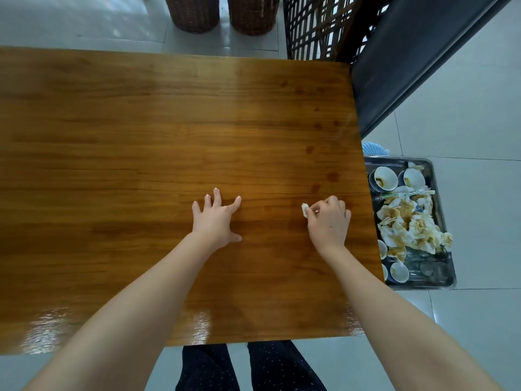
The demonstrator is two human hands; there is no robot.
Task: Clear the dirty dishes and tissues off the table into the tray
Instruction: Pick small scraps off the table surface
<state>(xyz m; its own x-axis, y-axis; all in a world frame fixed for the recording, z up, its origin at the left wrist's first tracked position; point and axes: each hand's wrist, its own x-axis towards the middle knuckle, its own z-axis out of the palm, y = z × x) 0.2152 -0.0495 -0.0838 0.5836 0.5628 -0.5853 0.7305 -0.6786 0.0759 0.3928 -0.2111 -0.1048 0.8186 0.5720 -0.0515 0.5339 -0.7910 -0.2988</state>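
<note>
Wooden table (169, 131) nearly bare. We see last tissue scrap (304, 210) pinched in right hand (328, 221) fingertips, low over tabletop near right edge. Tray (445, 221) sits lower, off to right, already holding bowls (384, 179) and stained tissues. Right hand nearer tray; left hand (215, 218) splayed flat, empty.

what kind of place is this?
Probably a restaurant or canteen dining area mid-cleanup. A bare wooden table on a tiled floor, a metal tray on the floor holding sauce-stained bowls and crumpled tissues, plus wicker baskets behind.
</note>
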